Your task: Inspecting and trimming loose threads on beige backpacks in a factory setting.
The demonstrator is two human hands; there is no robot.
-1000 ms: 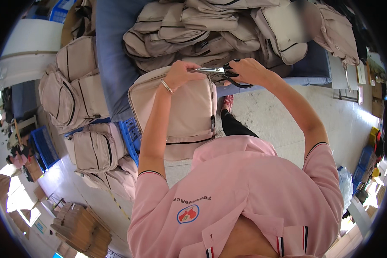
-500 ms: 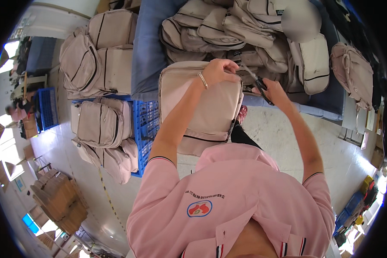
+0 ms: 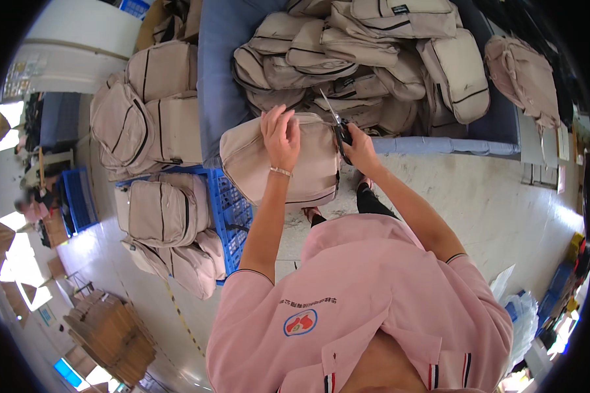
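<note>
Person in a pink short-sleeved polo shirt (image 3: 373, 295) stands at a blue-covered worktable (image 3: 224, 59).

Left hand (image 3: 280, 136): fingers spread, pressed flat on top of a beige fabric backpack with dark piping (image 3: 275, 164). It pins the bag rather than gripping it. A thin bracelet (image 3: 280, 171) sits on that wrist.

Right hand (image 3: 359, 149): closed around the dark handles of a pair of metal scissors (image 3: 337, 126). The blades point up and away, just beside the backpack's right upper corner. Whether the blades touch the fabric cannot be told.

Position of the backpack: at the near edge of the table, held out over the edge in front of the person's chest, lying roughly flat, between the two hands.

Surroundings: a heap of similar beige bags (image 3: 367, 59) covers the tabletop behind the hands. To the person's left, more beige backpacks stacked on the floor (image 3: 157, 111), some leaning against a blue plastic crate (image 3: 233, 213). Pale concrete floor (image 3: 478, 209) to the right. Cardboard boxes (image 3: 105, 334) lower left.
</note>
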